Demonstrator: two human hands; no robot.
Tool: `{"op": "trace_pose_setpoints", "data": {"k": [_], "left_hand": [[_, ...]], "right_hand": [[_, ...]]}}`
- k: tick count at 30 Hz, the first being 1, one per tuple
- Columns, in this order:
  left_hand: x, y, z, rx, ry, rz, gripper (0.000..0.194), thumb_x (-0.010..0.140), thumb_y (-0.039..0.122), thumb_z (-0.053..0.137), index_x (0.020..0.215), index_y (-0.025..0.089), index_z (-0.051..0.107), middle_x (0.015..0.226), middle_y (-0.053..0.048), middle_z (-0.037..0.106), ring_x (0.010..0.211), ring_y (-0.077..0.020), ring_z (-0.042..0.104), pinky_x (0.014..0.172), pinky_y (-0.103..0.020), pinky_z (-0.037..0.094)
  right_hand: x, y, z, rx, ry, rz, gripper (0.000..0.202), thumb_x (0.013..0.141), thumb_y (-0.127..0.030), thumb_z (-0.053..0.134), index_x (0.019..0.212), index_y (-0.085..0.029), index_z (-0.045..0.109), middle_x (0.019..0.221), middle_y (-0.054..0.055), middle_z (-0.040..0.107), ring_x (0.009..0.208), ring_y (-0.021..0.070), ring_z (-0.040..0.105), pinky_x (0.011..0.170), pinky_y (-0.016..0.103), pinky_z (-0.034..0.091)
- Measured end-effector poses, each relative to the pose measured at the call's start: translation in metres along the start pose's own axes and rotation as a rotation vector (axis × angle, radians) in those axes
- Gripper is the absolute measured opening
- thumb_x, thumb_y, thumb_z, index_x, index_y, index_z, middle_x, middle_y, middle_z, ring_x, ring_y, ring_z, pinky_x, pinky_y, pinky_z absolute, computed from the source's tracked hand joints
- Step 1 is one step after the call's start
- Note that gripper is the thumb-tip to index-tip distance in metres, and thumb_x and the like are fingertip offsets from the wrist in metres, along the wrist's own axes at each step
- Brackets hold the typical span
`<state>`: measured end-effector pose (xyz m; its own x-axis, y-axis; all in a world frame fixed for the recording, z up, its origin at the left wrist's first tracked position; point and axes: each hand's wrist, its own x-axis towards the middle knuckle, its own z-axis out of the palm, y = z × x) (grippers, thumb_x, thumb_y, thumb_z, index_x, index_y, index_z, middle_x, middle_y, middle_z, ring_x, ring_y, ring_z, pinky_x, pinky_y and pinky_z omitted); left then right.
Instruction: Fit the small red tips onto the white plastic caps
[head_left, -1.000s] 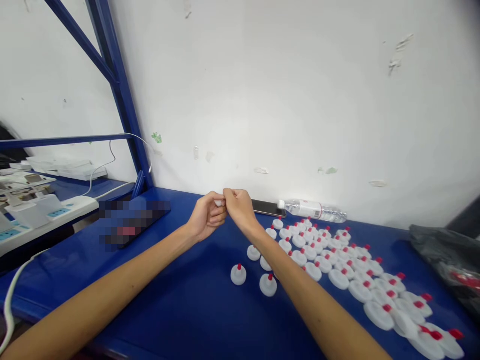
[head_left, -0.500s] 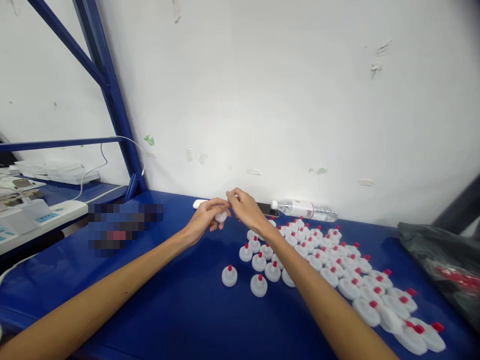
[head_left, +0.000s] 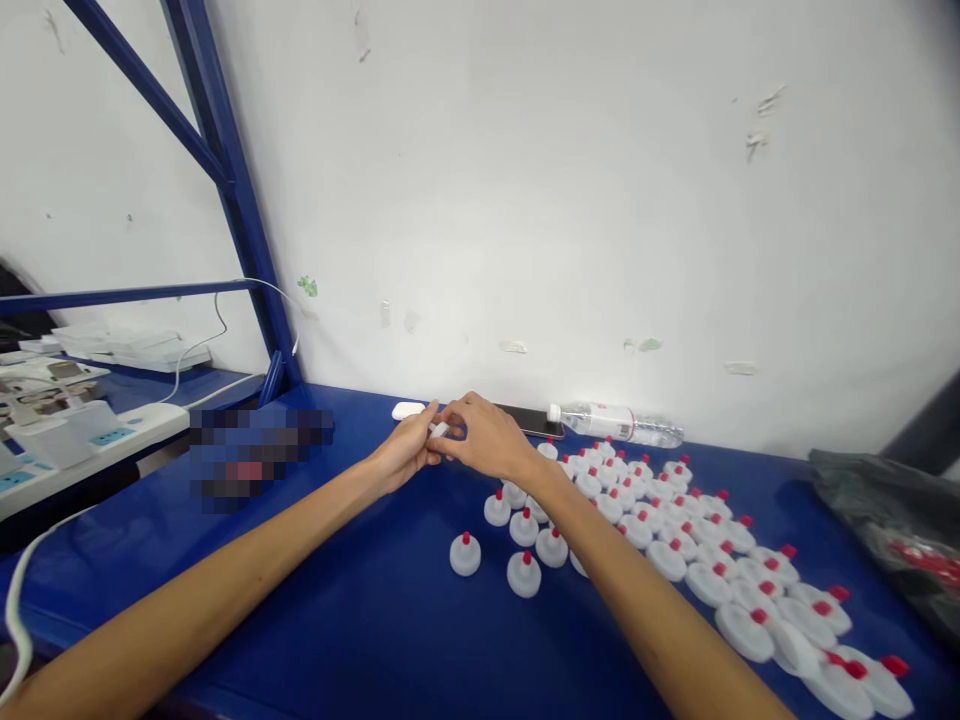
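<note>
My left hand (head_left: 407, 452) is closed around a small white plastic cap (head_left: 439, 430), partly hidden by fingers. From the right, my right hand (head_left: 484, 435) grips the same piece with thumb and fingertips, so the two hands meet on it above the table. Whether a red tip is on this piece I cannot tell. In front of and right of the hands stand many white round caps with red tips (head_left: 676, 550), mostly upright in a dense group. One white cap with a red tip (head_left: 465, 554) stands apart at the group's left.
Behind the hands, a white case-like object (head_left: 408, 410), a dark phone (head_left: 532, 420) and a clear bottle on its side (head_left: 616, 423) lie along the wall. A dark plastic bag (head_left: 885, 520) with red pieces is at right; a power strip (head_left: 127, 435) is at left.
My right hand has turned and closed in on the piece in my left hand. The view has shifted slightly; the standing caps look unchanged.
</note>
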<state>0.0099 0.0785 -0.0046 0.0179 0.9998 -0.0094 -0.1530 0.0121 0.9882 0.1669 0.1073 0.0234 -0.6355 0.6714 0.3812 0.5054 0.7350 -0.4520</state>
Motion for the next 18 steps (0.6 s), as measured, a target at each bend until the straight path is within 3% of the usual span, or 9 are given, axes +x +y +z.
{"op": "trace_pose_setpoints", "data": {"k": [5,11,18], "left_hand": [[-0.001,0.000,0.000,0.285,0.009,0.091,0.037,0.098,0.050,0.044,0.098,0.017,0.060,0.082,-0.005,0.065,0.057,-0.0166,0.064,0.043,-0.023,0.034],[-0.006,-0.007,-0.003,0.670,0.174,0.384,0.025,0.093,0.037,0.057,0.074,0.022,0.060,0.073,-0.001,0.057,0.068,-0.0186,0.052,0.064,-0.028,0.034],[-0.008,-0.002,0.000,0.827,0.151,0.487,0.024,0.096,0.040,0.053,0.081,0.023,0.059,0.070,0.002,0.058,0.064,-0.0188,0.049,0.063,-0.029,0.029]], "right_hand": [[0.002,0.002,-0.006,-0.066,-0.008,-0.039,0.024,0.088,-0.027,0.070,0.110,-0.018,0.069,0.105,0.006,0.068,0.097,0.0205,0.064,0.085,0.035,0.048],[0.003,0.021,-0.013,-0.122,0.005,-0.001,0.029,0.096,-0.038,0.064,0.116,-0.016,0.064,0.109,0.006,0.068,0.095,0.0198,0.066,0.086,0.040,0.053],[0.001,0.021,-0.015,-0.198,-0.004,-0.030,0.031,0.097,-0.036,0.062,0.121,-0.017,0.060,0.102,0.004,0.068,0.088,0.0188,0.066,0.082,0.039,0.054]]}}
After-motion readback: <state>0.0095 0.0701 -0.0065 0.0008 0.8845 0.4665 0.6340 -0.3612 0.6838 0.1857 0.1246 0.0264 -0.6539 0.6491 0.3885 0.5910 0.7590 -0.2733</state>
